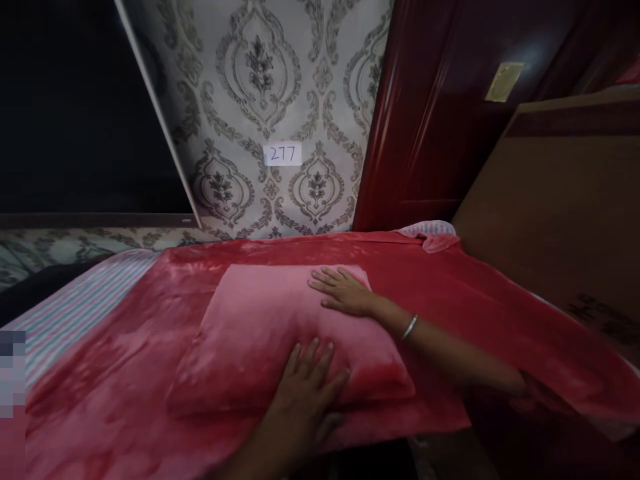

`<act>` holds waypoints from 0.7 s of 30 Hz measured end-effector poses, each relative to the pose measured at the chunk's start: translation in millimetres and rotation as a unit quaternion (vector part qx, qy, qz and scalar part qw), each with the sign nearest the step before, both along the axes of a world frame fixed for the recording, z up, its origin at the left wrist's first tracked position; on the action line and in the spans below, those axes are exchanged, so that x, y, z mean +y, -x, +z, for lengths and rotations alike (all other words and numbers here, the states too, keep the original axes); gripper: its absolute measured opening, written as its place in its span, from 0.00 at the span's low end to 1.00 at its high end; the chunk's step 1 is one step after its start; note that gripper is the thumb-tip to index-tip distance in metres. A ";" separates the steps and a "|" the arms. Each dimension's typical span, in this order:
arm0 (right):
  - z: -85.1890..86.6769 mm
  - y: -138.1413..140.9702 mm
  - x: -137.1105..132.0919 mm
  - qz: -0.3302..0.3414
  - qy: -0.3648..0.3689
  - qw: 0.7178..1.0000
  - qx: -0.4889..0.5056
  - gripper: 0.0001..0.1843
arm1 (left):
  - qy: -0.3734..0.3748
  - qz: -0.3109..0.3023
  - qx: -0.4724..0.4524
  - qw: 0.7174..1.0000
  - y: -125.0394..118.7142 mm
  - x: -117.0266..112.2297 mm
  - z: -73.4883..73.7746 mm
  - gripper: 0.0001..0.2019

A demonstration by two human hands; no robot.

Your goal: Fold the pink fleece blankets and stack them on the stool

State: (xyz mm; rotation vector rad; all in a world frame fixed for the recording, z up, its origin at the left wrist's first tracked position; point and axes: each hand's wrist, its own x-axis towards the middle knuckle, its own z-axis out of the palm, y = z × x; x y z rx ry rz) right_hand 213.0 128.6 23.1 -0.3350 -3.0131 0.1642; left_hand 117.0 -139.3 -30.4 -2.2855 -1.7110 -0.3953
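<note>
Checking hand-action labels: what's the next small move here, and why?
Probably the right hand should smooth the blanket's bunched far corner: that hand and the left hand lie flat on the pillow, and that corner looks rumpled.

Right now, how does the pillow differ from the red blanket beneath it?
The pillow is lighter pink, while the blanket is deeper red. The pillow is a plump, compact block; the blanket spreads flat and wider across the bed. The pillow lies on the blanket. Both look soft and plush.

grey damask wallpaper, numbered paper label, glossy dark-red door, brown cardboard panel
</note>
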 end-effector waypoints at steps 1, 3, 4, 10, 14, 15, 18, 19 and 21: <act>-2.0 3.2 10.9 -0.014 0.003 1.000 -0.001 0.35 | -0.005 0.001 0.003 1.000 0.2 -0.2 0.2 0.43; -6.6 8.7 31.7 -0.047 0.025 0.999 -0.006 0.35 | -0.007 0.004 0.010 1.000 0.5 -0.1 1.0 0.44; -9.3 10.8 41.2 -0.067 0.043 0.997 -0.007 0.36 | -0.005 0.005 0.014 1.000 0.7 0.2 1.1 0.44; -26.6 16.4 74.5 -0.134 0.132 0.982 0.022 0.37 | -0.025 -0.002 0.031 0.999 2.9 3.8 -6.3 0.42; -29.7 17.2 73.4 -0.133 0.134 0.982 0.024 0.37 | -0.040 -0.010 0.026 0.999 4.0 3.6 -7.8 0.41; -29.0 16.8 71.4 -0.136 0.131 0.982 0.024 0.37 | -0.034 -0.008 0.023 0.999 3.9 2.8 -6.5 0.41; -22.4 15.3 65.4 -0.153 0.120 0.981 0.003 0.37 | -0.018 -0.001 0.004 1.000 1.4 0.2 -1.1 0.41; -18.3 15.2 63.8 -0.160 0.116 0.980 -0.013 0.36 | -0.015 0.001 -0.004 1.000 0.0 -0.3 0.9 0.41; -6.5 16.6 60.0 -0.173 0.101 0.979 -0.048 0.35 | -0.009 0.006 -0.017 1.000 -3.1 -0.6 5.4 0.41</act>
